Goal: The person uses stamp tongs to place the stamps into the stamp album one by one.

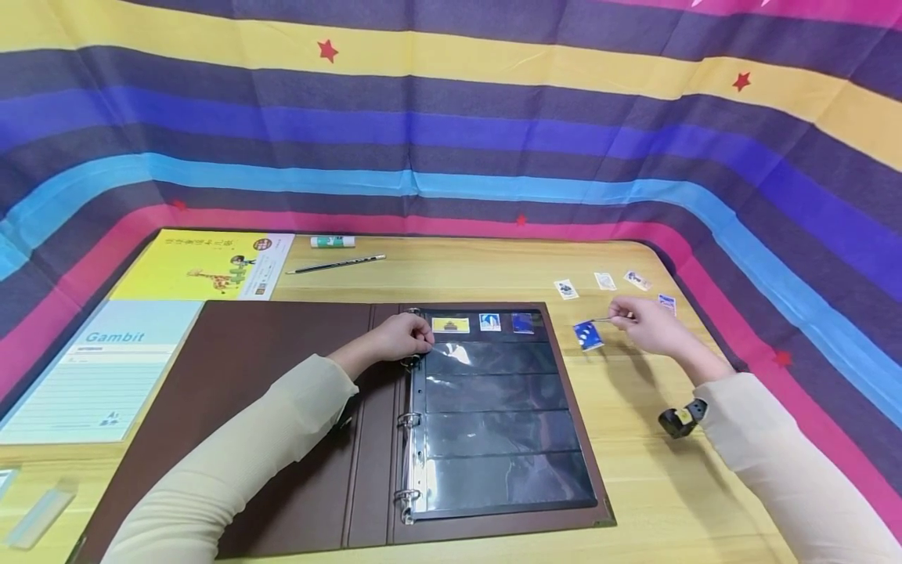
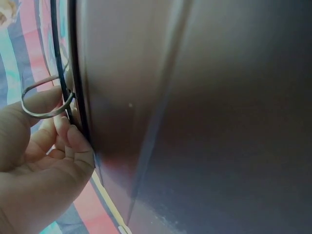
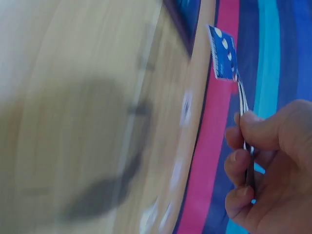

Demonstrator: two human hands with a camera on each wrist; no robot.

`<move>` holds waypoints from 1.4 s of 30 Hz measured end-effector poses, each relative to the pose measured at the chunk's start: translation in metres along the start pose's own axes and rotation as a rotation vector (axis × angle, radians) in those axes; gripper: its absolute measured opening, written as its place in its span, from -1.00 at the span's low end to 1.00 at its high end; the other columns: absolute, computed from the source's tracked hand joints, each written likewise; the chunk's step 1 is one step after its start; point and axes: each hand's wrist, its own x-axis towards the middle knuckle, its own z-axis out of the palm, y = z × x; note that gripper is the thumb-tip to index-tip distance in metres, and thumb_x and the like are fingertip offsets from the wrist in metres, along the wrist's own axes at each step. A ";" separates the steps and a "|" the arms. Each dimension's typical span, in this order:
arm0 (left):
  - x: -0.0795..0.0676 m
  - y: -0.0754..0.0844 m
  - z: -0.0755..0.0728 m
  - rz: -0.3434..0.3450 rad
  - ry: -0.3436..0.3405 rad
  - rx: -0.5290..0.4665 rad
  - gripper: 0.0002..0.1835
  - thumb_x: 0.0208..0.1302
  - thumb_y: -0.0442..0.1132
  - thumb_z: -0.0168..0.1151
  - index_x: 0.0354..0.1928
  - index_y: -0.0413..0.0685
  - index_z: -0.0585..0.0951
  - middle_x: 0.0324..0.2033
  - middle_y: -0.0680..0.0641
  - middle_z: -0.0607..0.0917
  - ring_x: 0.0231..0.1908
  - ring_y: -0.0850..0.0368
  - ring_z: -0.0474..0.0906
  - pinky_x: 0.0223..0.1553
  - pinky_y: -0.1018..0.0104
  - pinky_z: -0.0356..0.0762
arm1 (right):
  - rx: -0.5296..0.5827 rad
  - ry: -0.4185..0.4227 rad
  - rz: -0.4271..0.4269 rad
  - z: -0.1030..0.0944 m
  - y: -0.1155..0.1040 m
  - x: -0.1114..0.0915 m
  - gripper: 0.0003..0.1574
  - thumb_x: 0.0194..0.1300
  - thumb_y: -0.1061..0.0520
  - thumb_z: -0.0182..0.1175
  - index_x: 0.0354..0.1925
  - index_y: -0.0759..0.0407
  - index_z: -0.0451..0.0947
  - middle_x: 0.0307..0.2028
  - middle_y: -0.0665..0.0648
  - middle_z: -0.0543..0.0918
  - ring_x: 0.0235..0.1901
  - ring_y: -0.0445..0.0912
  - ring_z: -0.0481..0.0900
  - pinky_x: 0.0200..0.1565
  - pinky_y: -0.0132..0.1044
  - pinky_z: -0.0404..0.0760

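Note:
My right hand (image 1: pixel 651 325) grips metal tweezers (image 3: pixel 244 114), and a blue stamp (image 1: pixel 588 335) with white oval shapes hangs at their tips, above the table right of the binder. My left hand (image 1: pixel 403 337) is at the upper left of the black album page (image 1: pixel 493 435), beside the top binder ring (image 2: pixel 41 115). Its thumb and fingers pinch at the page's inner edge; the exact contact is partly hidden. In the page's top row sit a yellow stamp (image 1: pixel 451 325), a blue-and-white stamp (image 1: pixel 489 322) and a dark blue stamp (image 1: pixel 522 323).
The open brown binder (image 1: pixel 282 486) covers the middle of the table. Several loose stamps (image 1: pixel 566 289) lie at the back right. A pencil (image 1: pixel 337 265), a glue stick (image 1: pixel 333 242), a yellow booklet (image 1: pixel 204 262) and a Gambit notepad (image 1: pixel 92 384) lie behind and left. A striped cloth (image 1: pixel 465 141) hangs behind.

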 end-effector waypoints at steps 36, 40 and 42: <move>0.002 -0.002 0.002 0.005 -0.001 -0.053 -0.95 0.01 -0.34 0.13 -0.46 -0.17 0.50 -0.61 0.02 0.42 -0.54 0.18 0.31 -0.42 0.36 0.29 | 0.009 0.027 -0.021 0.104 -0.130 0.082 -0.90 0.04 0.25 0.01 -0.54 0.09 0.34 -0.66 -0.02 0.35 -0.63 -0.14 0.29 -0.53 -0.31 0.27; 0.001 -0.002 0.001 -0.013 -0.003 -0.063 -0.96 0.01 -0.35 0.12 -0.45 -0.18 0.50 -0.60 0.01 0.42 -0.53 0.18 0.31 -0.42 0.36 0.29 | 0.003 -0.012 -0.047 0.106 -0.130 0.074 -0.89 0.05 0.25 0.03 -0.55 0.08 0.34 -0.66 -0.03 0.36 -0.64 -0.16 0.29 -0.54 -0.33 0.26; 0.000 -0.003 0.001 -0.019 -0.004 -0.068 -0.96 0.02 -0.35 0.12 -0.45 -0.18 0.50 -0.60 0.00 0.42 -0.54 0.17 0.31 -0.42 0.36 0.29 | -0.005 -0.026 -0.062 0.105 -0.130 0.071 -0.87 0.04 0.25 0.03 -0.57 0.07 0.34 -0.68 -0.05 0.35 -0.65 -0.17 0.29 -0.56 -0.34 0.26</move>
